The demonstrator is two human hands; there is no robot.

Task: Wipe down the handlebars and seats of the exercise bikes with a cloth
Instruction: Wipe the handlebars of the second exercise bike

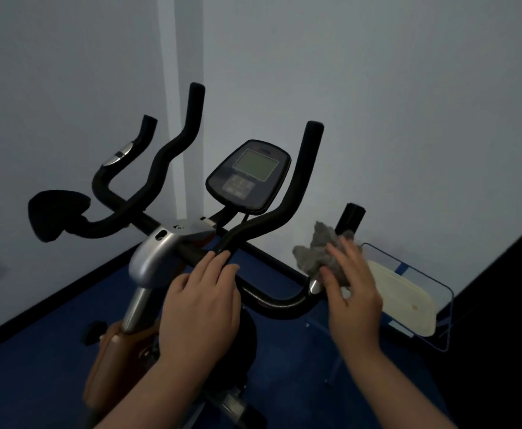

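An exercise bike stands in front of me with black handlebars point(297, 193) and a console point(249, 176) with a grey screen between them. My left hand point(201, 308) rests on the central crossbar, its fingers curled over the bar. My right hand point(351, 289) presses a crumpled grey cloth point(317, 253) around the lower right handlebar grip, whose black tip point(351, 216) sticks out above the cloth. A dark pad point(56, 213) shows at the left end of the bars. No seat is in view.
The bike's silver stem point(151, 258) and brown frame point(115, 354) drop to a blue floor. White walls meet in a corner close behind the bars. A clear-sided container point(408, 297) with a cream object inside stands at the right, beside a dark panel point(507, 305).
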